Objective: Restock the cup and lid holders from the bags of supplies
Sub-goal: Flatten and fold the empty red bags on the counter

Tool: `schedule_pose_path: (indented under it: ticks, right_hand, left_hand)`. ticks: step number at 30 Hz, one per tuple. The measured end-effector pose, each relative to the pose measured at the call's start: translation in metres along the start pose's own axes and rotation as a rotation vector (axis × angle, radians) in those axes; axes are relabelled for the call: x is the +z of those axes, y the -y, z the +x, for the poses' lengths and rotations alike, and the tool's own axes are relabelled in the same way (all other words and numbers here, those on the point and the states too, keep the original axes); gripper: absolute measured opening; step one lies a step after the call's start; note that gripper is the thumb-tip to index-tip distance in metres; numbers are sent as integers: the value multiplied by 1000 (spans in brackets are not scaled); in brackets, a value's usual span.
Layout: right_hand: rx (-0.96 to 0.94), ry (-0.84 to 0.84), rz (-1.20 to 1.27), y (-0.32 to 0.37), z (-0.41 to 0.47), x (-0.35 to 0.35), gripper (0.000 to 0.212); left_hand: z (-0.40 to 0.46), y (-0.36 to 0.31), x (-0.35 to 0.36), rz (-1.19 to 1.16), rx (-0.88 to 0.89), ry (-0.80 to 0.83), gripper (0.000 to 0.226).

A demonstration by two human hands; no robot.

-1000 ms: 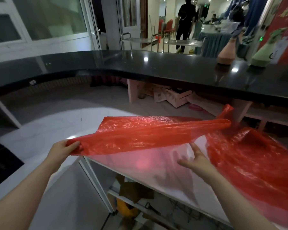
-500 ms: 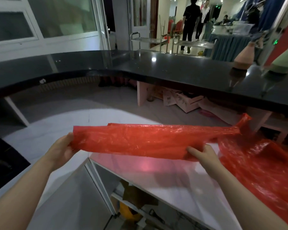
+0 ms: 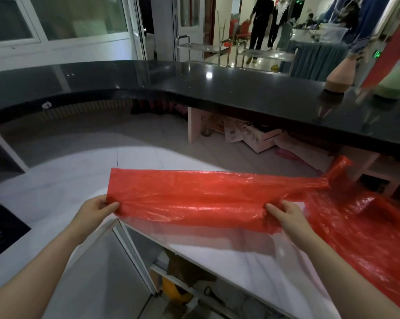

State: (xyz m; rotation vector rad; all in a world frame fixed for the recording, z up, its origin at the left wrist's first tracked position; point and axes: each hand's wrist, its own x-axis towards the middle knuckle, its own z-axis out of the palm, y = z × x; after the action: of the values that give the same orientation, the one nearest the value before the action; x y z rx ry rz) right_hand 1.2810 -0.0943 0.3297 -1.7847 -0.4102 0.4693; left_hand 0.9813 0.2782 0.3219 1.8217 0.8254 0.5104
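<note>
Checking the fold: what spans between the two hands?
Head view: only the folded red plastic bag, pinched by left hand and right hand.

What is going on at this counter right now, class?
A person is handling a red plastic bag with both bare hands. The left hand pinches one end and the right hand pinches the other, holding the bag stretched out and folded lengthwise over the white counter. More red plastic lies crumpled on the counter to the right. No cups or lids are in sight.
</note>
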Motion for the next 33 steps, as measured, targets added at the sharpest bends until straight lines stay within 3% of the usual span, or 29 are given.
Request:
schedule_pose_path:
  ticks: [8, 11, 14, 19, 22, 27, 33]
  right_hand:
    - [7, 4, -202, -31, -8, 11, 24]
    - [-56, -45, -194, -32, -14, 17, 25]
    - [-146, -161, -134, -26, -11, 24, 26]
    - [-174, -262, -114, -17, 2, 31, 21]
    - [-170, -263, -293, -19, 12, 30, 26]
    - [-105, -186, -697, -37, 12, 34, 36]
    - [-35, -217, -773, -37, 11, 38, 34]
  left_hand:
    - [2, 28, 11, 74, -97, -163, 14]
    - [1, 39, 9, 79, -81, -160, 17]
    - [3, 35, 9, -59, -74, -187, 16]
    - [9, 10, 10, 51, 129, -317, 22]
    - [14, 10, 10, 148, 156, -279, 16]
    - [16, 35, 16, 377, 51, -120, 12]
    - [26, 40, 13, 314, -121, -130, 18]
